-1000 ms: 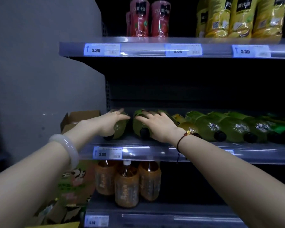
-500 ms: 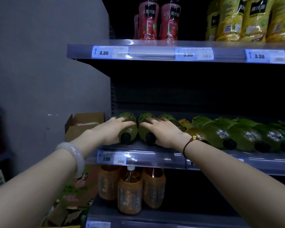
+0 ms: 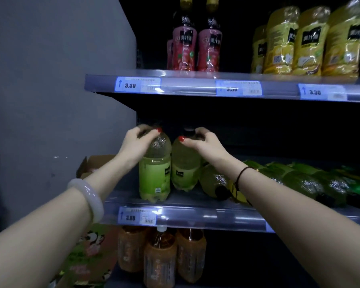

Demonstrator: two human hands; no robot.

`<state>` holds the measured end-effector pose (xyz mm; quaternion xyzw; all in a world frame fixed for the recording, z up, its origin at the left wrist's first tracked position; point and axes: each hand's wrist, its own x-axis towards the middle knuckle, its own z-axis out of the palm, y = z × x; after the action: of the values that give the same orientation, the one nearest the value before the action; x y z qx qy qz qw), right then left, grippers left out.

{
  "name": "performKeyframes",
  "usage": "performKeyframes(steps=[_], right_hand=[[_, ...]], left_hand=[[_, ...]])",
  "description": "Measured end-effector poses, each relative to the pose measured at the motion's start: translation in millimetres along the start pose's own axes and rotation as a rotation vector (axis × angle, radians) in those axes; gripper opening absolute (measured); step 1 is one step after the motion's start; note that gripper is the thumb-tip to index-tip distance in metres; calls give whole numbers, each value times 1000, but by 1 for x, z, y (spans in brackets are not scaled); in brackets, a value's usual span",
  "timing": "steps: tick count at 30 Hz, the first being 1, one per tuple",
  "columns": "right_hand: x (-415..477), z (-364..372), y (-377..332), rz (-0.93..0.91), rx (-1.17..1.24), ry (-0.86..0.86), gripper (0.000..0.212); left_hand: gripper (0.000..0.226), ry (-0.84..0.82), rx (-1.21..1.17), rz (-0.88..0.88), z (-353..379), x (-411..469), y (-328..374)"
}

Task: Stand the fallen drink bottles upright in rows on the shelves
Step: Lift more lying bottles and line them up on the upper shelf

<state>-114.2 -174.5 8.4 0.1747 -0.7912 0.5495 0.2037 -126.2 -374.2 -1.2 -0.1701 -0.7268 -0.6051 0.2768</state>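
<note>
While left hand point(image 3: 138, 143) and right hand point(image 3: 203, 142) each grip one upright bottle point(image 3: 155, 177), the other bottles point(image 3: 299, 181) lie fallen on the shelf point(image 3: 206, 218).

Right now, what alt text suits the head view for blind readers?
Left hand and right hand each grip the top of one of two upright green bottles at the left end of the middle shelf. Fallen green bottles lie to their right; pink bottles stand above, orange bottles below.

The middle shelf point(image 3: 195, 217) bears two upright green bottles point(image 3: 154, 179) and, rightward, fallen bottles point(image 3: 299, 181).
</note>
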Motion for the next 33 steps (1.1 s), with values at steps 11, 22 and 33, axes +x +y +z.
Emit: performKeyframes(steps=[11, 22, 33], right_hand=[[6, -6, 18, 210, 12, -158, 85], [-64, -2, 3, -195, -4, 105, 70], [-130, -69, -31, -142, 82, 152, 83]], left_hand=[[97, -212, 171, -136, 4, 7, -21], [85, 39, 203, 140, 10, -58, 9], [86, -98, 223, 244, 27, -118, 97]])
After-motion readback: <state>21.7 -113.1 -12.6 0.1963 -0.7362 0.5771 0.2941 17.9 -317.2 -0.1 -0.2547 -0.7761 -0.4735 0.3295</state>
